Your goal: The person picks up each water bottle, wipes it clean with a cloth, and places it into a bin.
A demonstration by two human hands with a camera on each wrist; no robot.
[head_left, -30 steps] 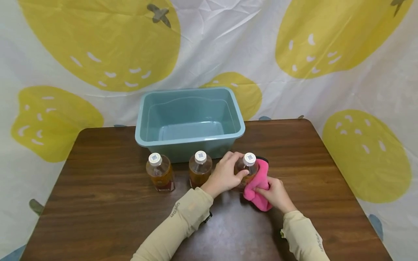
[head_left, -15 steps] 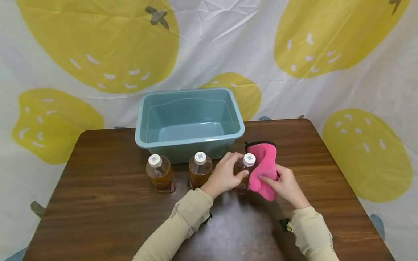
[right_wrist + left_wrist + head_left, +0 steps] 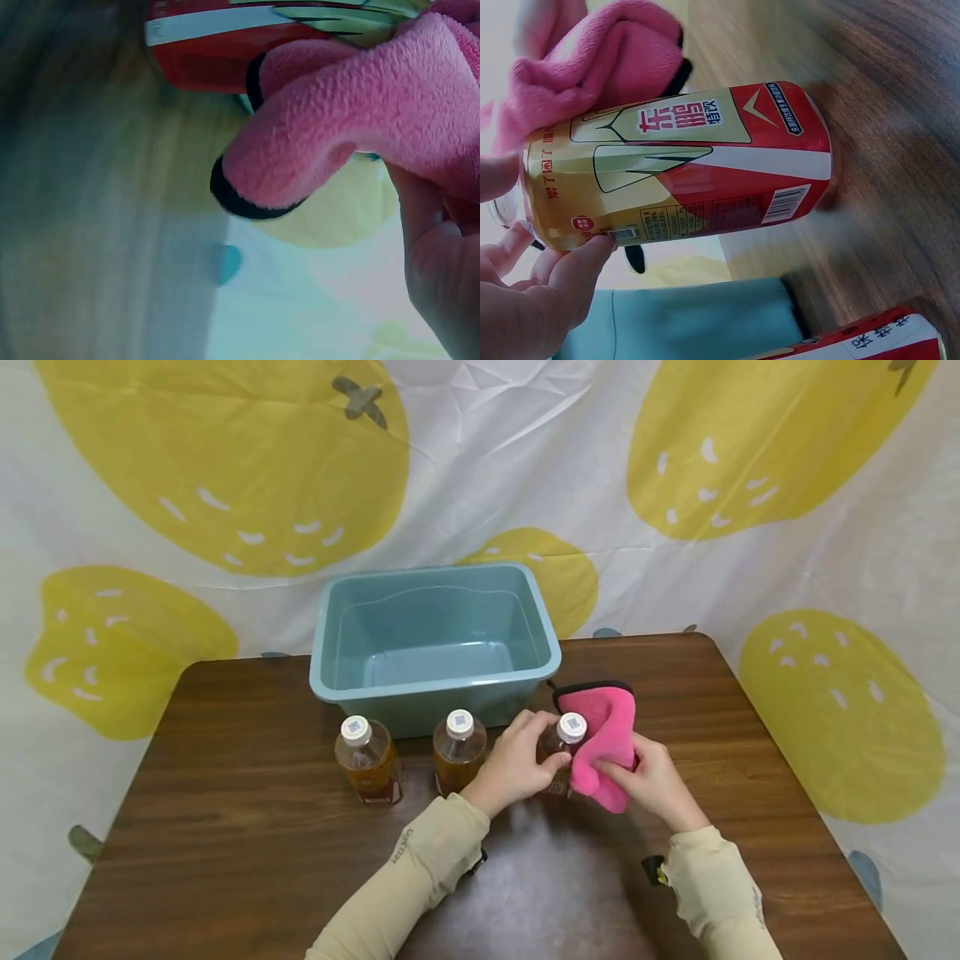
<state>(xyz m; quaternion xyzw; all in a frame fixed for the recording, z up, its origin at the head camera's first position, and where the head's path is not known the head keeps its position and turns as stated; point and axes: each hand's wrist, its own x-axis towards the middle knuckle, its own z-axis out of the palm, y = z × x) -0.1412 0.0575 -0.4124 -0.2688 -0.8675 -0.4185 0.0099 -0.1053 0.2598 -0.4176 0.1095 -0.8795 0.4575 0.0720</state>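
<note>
A plastic drink bottle (image 3: 682,165) with a red and gold label and a white cap stands upright on the table, at the right end of a row. My left hand (image 3: 519,756) grips it around its upper part, thumb on the near side. A pink cloth (image 3: 609,727) with a black edge is pinched in my right hand (image 3: 660,781). In the left wrist view the cloth lies against the bottle's upper side. The right wrist view has the cloth (image 3: 322,120) folded over in front of the red label, hiding part of it.
Two more bottles of the same sort, a middle bottle (image 3: 459,752) and a left bottle (image 3: 367,760), stand in line to the left. Behind them a blue-green plastic tub (image 3: 435,687) sits at the back of the wooden table (image 3: 225,860), before a fruit-patterned curtain (image 3: 517,468).
My right hand has shifted the cloth away from the viewer and rightward from the bottle's lower near side, then only slightly in the last half second. My left hand keeps its grip in place.
</note>
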